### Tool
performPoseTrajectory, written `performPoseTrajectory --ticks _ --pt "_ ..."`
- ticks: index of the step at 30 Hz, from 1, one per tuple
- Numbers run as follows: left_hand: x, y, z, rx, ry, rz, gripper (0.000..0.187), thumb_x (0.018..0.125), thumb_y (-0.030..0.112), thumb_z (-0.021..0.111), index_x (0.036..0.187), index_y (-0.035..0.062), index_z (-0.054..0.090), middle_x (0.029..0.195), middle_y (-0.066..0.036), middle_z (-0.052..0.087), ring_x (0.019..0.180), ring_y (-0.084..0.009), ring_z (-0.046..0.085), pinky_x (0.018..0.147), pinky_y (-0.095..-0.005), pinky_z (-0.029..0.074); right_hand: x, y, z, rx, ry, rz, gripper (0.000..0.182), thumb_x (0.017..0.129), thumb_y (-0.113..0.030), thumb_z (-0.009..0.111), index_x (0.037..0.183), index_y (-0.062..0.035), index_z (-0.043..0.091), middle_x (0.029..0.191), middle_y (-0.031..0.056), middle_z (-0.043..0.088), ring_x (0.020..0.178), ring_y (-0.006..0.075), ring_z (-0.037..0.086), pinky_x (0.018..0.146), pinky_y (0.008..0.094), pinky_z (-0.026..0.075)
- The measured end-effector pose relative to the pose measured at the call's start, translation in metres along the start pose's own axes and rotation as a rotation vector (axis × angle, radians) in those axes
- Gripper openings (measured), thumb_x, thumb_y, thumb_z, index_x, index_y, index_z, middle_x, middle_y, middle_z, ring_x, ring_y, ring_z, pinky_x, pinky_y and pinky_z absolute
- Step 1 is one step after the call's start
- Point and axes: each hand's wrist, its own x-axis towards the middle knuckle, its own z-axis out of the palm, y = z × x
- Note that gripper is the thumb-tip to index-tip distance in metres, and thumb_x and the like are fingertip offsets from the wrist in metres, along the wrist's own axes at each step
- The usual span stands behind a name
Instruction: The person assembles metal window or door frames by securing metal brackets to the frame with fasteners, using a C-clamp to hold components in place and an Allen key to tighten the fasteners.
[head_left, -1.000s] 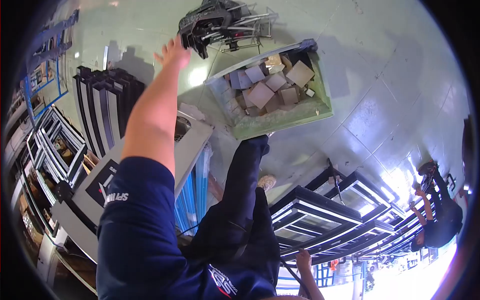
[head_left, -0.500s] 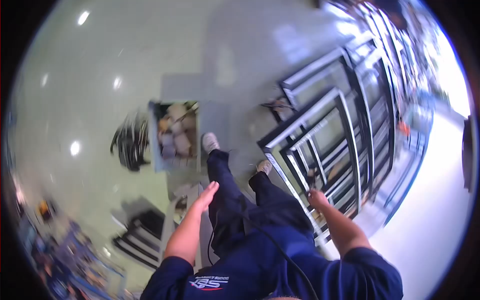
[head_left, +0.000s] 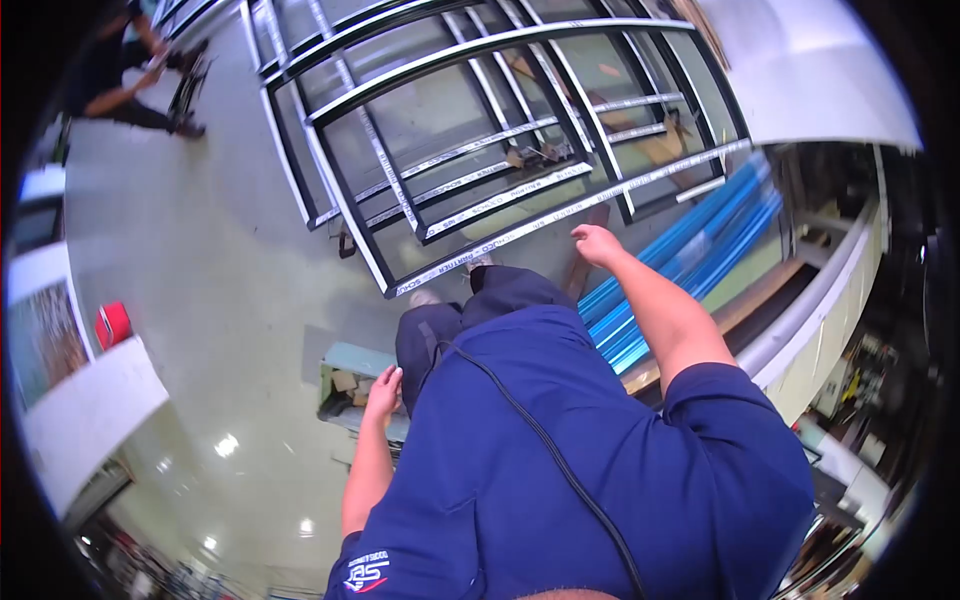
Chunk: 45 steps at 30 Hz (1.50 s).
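My left hand (head_left: 383,388) hangs at my side by my thigh, its fingers loosely stretched and holding nothing visible. Just beyond it on the floor is a box (head_left: 350,358) with light blocks or scraps inside. On the other side, my right hand (head_left: 597,245) is curled closed, and whatever may lie inside its fingers is hidden. It is nearest to the lower edge of a large metal frame (head_left: 490,244) with printed white strips, and a gap shows between them. More black and silver frames (head_left: 500,205) stand behind this one.
Long blue wrapped profiles (head_left: 680,255) lie to my right, beside a wooden beam (head_left: 765,297). Another person (head_left: 115,80) is at the far left. A red object (head_left: 113,325) rests by a white panel (head_left: 95,410) on the left.
My view has swung to the right, so the frames now lie ahead of me and the box is beside my left leg. The blue profiles and another person have come into view.
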Motion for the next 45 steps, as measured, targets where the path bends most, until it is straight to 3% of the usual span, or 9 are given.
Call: performPoseTrajectory --ticks 10,20,24,30,32,37,39,42,45 --pt "0.057 0.175 -0.032 0.402 0.258 0.325 0.056 0.090 0.035 0.065 0.134 0.0029 0.052 0.097 -0.009 0.064 0.078 -0.0135 0.053 0.064 -0.0275 0.045 -0.079 0.124 0.081 0.700 0.135 0.527 0.038 0.081 -0.011 0.059 0.118 -0.0071 0.065 0.116 0.0158 0.067 0.110 0.0268 0.063 0.094 0.0347 0.048" --pt "0.074 0.280 0.148 0.535 0.136 0.521 0.053 0.093 0.030 0.062 0.133 -0.0022 0.049 0.122 -0.020 0.062 0.113 -0.0256 0.059 0.096 -0.0332 0.046 -0.044 0.228 -0.016 0.824 0.042 0.700 0.043 0.086 -0.005 0.055 0.128 -0.0107 0.057 0.098 0.0071 0.066 0.065 0.0130 0.061 0.044 0.0260 0.040" --pt "0.046 0.302 0.263 0.484 0.115 0.459 0.054 0.092 0.030 0.064 0.133 -0.0015 0.050 0.121 -0.020 0.062 0.112 -0.0256 0.060 0.094 -0.0336 0.047 0.047 0.341 -0.026 0.357 -0.030 0.358 0.038 0.085 -0.006 0.057 0.123 -0.0067 0.061 0.099 0.0096 0.068 0.067 0.0163 0.063 0.051 0.0310 0.049" --pt "0.053 0.299 0.365 0.517 -0.020 0.433 0.047 0.093 0.022 0.063 0.133 0.0003 0.049 0.129 -0.018 0.058 0.118 -0.0257 0.058 0.099 -0.0341 0.046 0.148 0.246 -0.170 0.604 -0.167 0.368 0.039 0.087 -0.010 0.059 0.126 -0.0049 0.060 0.114 0.0119 0.066 0.093 0.0175 0.064 0.077 0.0288 0.053" --pt "0.067 0.292 0.383 0.324 -0.023 0.392 0.047 0.093 0.022 0.063 0.133 0.0001 0.049 0.128 -0.018 0.058 0.118 -0.0251 0.058 0.098 -0.0338 0.047 0.176 0.212 -0.176 0.570 -0.186 0.317 0.038 0.087 -0.012 0.059 0.125 -0.0071 0.060 0.108 0.0097 0.068 0.077 0.0121 0.062 0.071 0.0282 0.052" --pt "0.110 0.253 0.406 0.589 -0.074 0.272 0.064 0.089 0.040 0.063 0.138 0.0021 0.046 0.142 -0.023 0.045 0.133 -0.0340 0.043 0.109 -0.0390 0.036 0.199 0.186 -0.112 0.526 -0.240 0.123 0.038 0.086 -0.013 0.059 0.123 -0.0044 0.060 0.120 0.0156 0.065 0.114 0.0271 0.061 0.100 0.0346 0.045" --pt "0.140 0.214 0.415 0.827 -0.260 0.085 0.084 0.083 0.061 0.059 0.147 0.0107 0.037 0.156 -0.022 0.020 0.141 -0.0393 0.029 0.114 -0.0417 0.029 0.179 0.179 -0.089 0.289 -0.324 -0.030 0.041 0.084 -0.016 0.061 0.121 0.0011 0.060 0.129 0.0185 0.058 0.124 0.0317 0.052 0.106 0.0360 0.040" --pt "0.132 0.251 0.443 1.099 -0.274 -0.253 0.099 0.076 0.075 0.054 0.154 0.0312 0.013 0.160 -0.014 -0.014 0.134 -0.0485 0.035 0.109 -0.0526 0.033 0.147 0.155 -0.074 -0.391 -0.810 0.138 0.061 0.084 -0.046 0.060 0.141 -0.0318 0.045 0.160 0.0067 0.011 0.141 0.0490 0.017 0.112 0.0614 0.021" --pt "0.151 0.263 0.438 1.209 -0.298 -0.289 0.102 0.076 0.078 0.052 0.155 0.0280 0.010 0.159 -0.017 -0.015 0.124 -0.0481 0.048 0.106 -0.0461 0.038 0.141 0.136 -0.058 -0.474 -0.788 0.133 0.063 0.085 -0.047 0.058 0.144 -0.0320 0.042 0.161 0.0047 0.007 0.139 0.0547 0.015 0.111 0.0635 0.020"
